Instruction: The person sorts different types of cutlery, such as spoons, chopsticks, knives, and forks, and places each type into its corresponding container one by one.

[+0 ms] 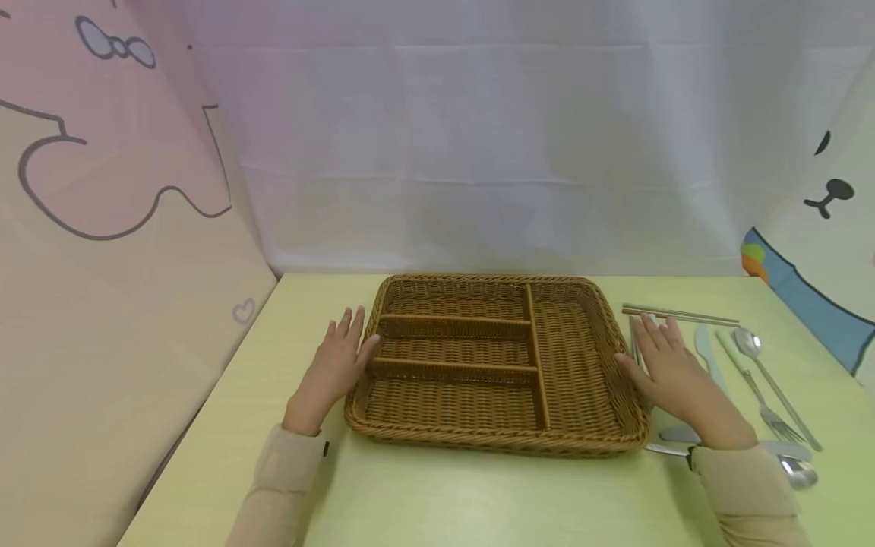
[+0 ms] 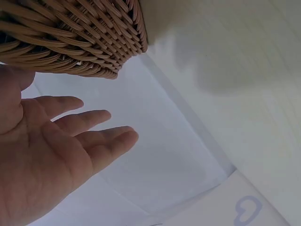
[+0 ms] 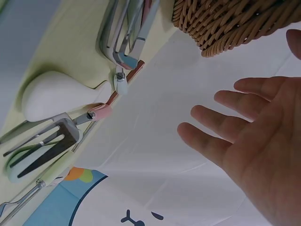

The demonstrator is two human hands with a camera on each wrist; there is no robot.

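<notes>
A brown wicker tray (image 1: 506, 438) with several divided compartments lies on the table, its woven bottom visible in each. My left hand (image 1: 333, 366) is at the tray's left side, fingers straight and thumb right at the rim. On the opposite side, my right hand (image 1: 673, 376) has its thumb at the right rim and its fingers stretched out above some cutlery. In the left wrist view, the tray's woven side (image 2: 94, 37) shows above the spread fingers. The right wrist view likewise has straight fingers (image 3: 221, 125) below a tray corner (image 3: 225, 28). Neither hand grips anything.
Cutlery lies right of the tray: chopsticks (image 1: 683, 314), a pale-green-handled knife (image 1: 704, 342), a fork (image 1: 769, 414) and a long spoon (image 1: 748, 342). Another spoon (image 1: 798, 472) sits beside the right sleeve, which covers part of the pile. A white curtain (image 1: 478, 152) hangs behind the table.
</notes>
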